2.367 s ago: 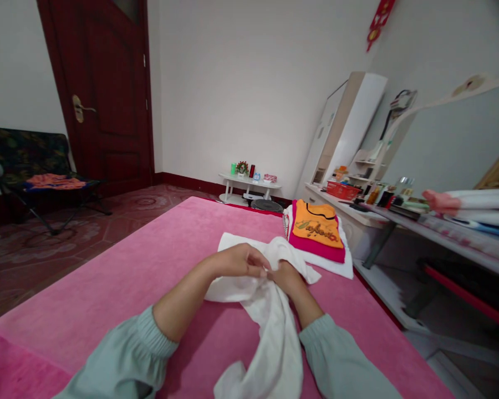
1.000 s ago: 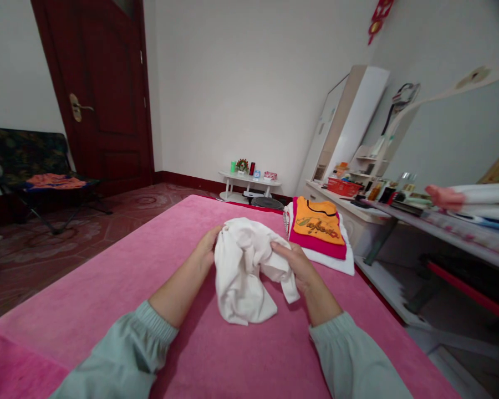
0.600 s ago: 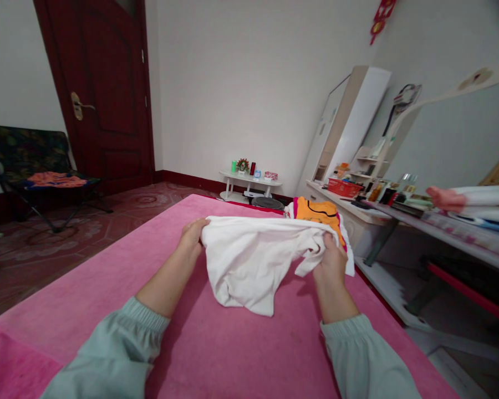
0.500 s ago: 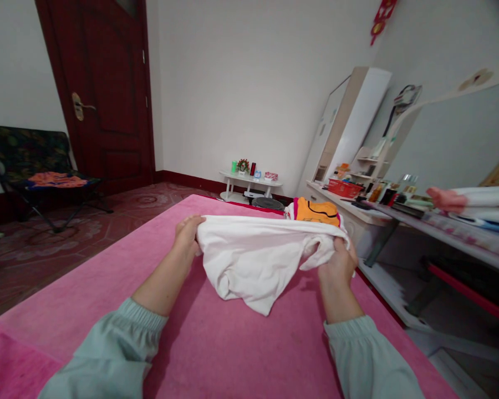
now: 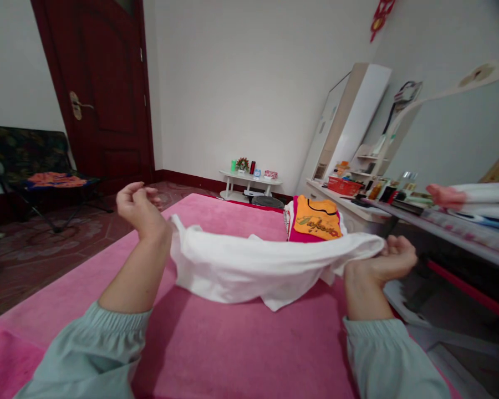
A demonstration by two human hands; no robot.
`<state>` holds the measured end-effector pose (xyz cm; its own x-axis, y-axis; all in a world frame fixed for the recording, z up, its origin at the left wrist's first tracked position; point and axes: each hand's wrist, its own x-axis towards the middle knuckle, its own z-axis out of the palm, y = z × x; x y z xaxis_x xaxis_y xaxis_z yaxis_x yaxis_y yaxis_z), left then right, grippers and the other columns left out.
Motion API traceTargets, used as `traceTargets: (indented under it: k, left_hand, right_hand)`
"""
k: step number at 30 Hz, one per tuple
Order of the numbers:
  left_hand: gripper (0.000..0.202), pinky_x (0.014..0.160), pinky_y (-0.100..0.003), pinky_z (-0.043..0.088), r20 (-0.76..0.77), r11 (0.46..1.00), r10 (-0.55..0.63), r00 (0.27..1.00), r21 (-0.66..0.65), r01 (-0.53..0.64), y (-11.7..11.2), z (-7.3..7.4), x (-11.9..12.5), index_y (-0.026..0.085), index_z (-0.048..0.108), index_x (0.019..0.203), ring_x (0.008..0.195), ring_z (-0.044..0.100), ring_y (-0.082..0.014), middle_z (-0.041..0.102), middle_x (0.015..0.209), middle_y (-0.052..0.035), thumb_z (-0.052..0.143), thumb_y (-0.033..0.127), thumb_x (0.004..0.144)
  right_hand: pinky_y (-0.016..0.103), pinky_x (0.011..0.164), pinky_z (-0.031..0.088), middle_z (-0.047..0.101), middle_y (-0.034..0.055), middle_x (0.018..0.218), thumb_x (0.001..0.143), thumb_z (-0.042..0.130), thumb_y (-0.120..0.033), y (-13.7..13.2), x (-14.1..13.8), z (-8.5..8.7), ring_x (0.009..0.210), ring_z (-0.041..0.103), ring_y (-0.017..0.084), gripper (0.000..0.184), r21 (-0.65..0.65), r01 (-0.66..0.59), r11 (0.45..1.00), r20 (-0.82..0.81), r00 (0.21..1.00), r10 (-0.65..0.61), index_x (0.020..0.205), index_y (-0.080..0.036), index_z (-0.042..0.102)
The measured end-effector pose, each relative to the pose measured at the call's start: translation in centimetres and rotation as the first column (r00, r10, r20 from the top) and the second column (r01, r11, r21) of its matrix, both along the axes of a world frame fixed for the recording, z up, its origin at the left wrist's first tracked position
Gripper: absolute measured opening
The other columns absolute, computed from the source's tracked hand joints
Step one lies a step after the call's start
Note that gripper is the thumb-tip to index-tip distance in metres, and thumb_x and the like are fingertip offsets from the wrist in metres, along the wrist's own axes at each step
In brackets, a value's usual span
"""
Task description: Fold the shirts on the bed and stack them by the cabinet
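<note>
A white garment (image 5: 253,266) hangs stretched between my two hands above the pink bed cover (image 5: 233,354). My left hand (image 5: 138,208) is raised at the left, fingers curled, and the cloth passes by its wrist. My right hand (image 5: 388,263) is out at the right, palm up, fingers closed on the garment's other end. The cloth's lower edge sags onto the cover. Behind it, at the bed's far right, lies a stack of folded clothes (image 5: 316,224) with an orange top uppermost.
A dark red door (image 5: 100,94) and a folding chair (image 5: 29,166) with orange cloth stand at the left. A small white table (image 5: 249,183) is by the far wall. A cluttered dresser (image 5: 357,194) and shelf run along the right of the bed.
My hands have moved far apart, pulling the bunched white garment out wide. The left hand rose and went left, the right hand went right past the bed's edge.
</note>
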<state>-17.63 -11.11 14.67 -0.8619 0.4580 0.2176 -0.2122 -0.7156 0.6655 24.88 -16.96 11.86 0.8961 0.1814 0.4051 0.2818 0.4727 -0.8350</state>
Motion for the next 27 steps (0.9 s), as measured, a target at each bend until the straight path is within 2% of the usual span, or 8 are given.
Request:
traceTargets:
  k: [4,8,11,13,16,21,24,27]
  left_hand:
    - [0.02,0.043,-0.015,0.033,-0.09,0.98,-0.177,0.98,-0.103,0.168,0.7,-1.0,0.7,0.018,0.055,0.085,0.05,0.049,-0.0071,0.059,0.071,0.0016,0.05,0.013,0.066]
    - [0.021,0.054,-0.019,0.044,-0.303,0.846,-0.514,0.803,-0.333,0.416,2.0,-4.3,3.9,0.016,0.062,0.081,0.066,0.058,-0.0129,0.065,0.076,-0.0024,0.063,0.021,0.061]
    - [0.034,0.06,-0.024,0.046,-0.396,0.67,-0.73,0.558,-0.58,0.464,2.6,-7.7,6.0,0.016,0.068,0.085,0.073,0.062,-0.0186,0.068,0.08,-0.0062,0.076,0.024,0.053]
    - [0.046,0.063,-0.026,0.046,-0.414,0.565,-0.816,0.403,-0.717,0.408,2.8,-9.8,6.8,0.016,0.069,0.087,0.075,0.064,-0.0227,0.07,0.081,-0.0082,0.083,0.027,0.045]
    - [0.048,0.067,-0.028,0.046,-0.48,0.52,-0.853,0.204,-0.811,0.269,2.7,-11.8,7.4,0.018,0.07,0.081,0.08,0.066,-0.0268,0.071,0.081,-0.0087,0.087,0.033,0.038]
    - [0.035,0.059,-0.025,0.044,-0.472,0.515,-0.855,0.213,-0.82,0.249,2.4,-11.7,7.4,0.02,0.064,0.062,0.066,0.064,-0.0229,0.065,0.058,-0.0006,0.085,0.021,0.034]
    - [0.024,0.055,-0.023,0.042,-0.501,0.6,-0.79,0.354,-0.752,0.275,2.7,-10.5,6.9,0.02,0.062,0.065,0.059,0.06,-0.0188,0.058,0.052,0.0027,0.079,0.025,0.048]
    - [0.02,0.055,-0.022,0.043,-0.577,0.839,-0.508,0.639,-0.498,0.218,3.0,-8.8,5.9,0.02,0.061,0.075,0.061,0.059,-0.0157,0.06,0.062,0.0029,0.07,0.027,0.059]
  right_hand:
    - [0.042,0.1,0.045,0.065,0.0058,0.107,0.07,0.049,-0.026,0.0,-1.9,0.3,0.105,0.06,0.023,0.025,0.171,0.199,0.965,0.02,0.979,-0.205,0.093,-0.023,0.057]
    - [0.039,0.08,0.052,0.067,0.0058,0.091,0.069,0.056,-0.033,1.4,-3.7,-1.4,0.08,0.065,0.022,0.026,-0.087,-0.198,0.976,0.183,0.96,0.211,0.089,-0.018,0.062]
    - [0.037,0.07,0.051,0.068,0.0048,0.078,0.061,0.066,-0.036,2.3,-3.8,-4.4,0.067,0.063,0.022,0.028,-0.544,-0.354,0.76,0.23,0.809,0.542,0.082,-0.017,0.068]
    - [0.037,0.073,0.048,0.069,0.0062,0.081,0.058,0.071,-0.036,2.5,-3.5,-6.5,0.075,0.064,0.024,0.032,-0.791,-0.217,0.572,0.269,0.716,0.644,0.084,-0.018,0.07]
    - [0.037,0.077,0.045,0.07,0.0081,0.091,0.058,0.073,-0.038,2.5,-3.1,-8.5,0.085,0.063,0.025,0.04,-0.903,0.03,0.429,0.349,0.635,0.689,0.092,-0.019,0.071]
    - [0.034,0.07,0.043,0.068,0.0058,0.078,0.061,0.072,-0.039,2.1,-3.3,-8.3,0.077,0.063,0.023,0.021,-0.933,0.225,0.282,0.361,0.556,0.749,0.071,-0.021,0.069]
    - [0.034,0.066,0.044,0.066,0.0057,0.071,0.069,0.063,-0.041,2.1,-3.6,-7.0,0.071,0.061,0.023,0.02,-0.89,0.245,0.384,0.446,0.639,0.626,0.071,-0.021,0.067]
    - [0.035,0.072,0.048,0.068,0.0083,0.086,0.074,0.057,-0.038,2.4,-4.3,-5.8,0.08,0.063,0.023,0.023,-0.658,0.121,0.743,0.558,0.741,0.374,0.084,-0.019,0.065]
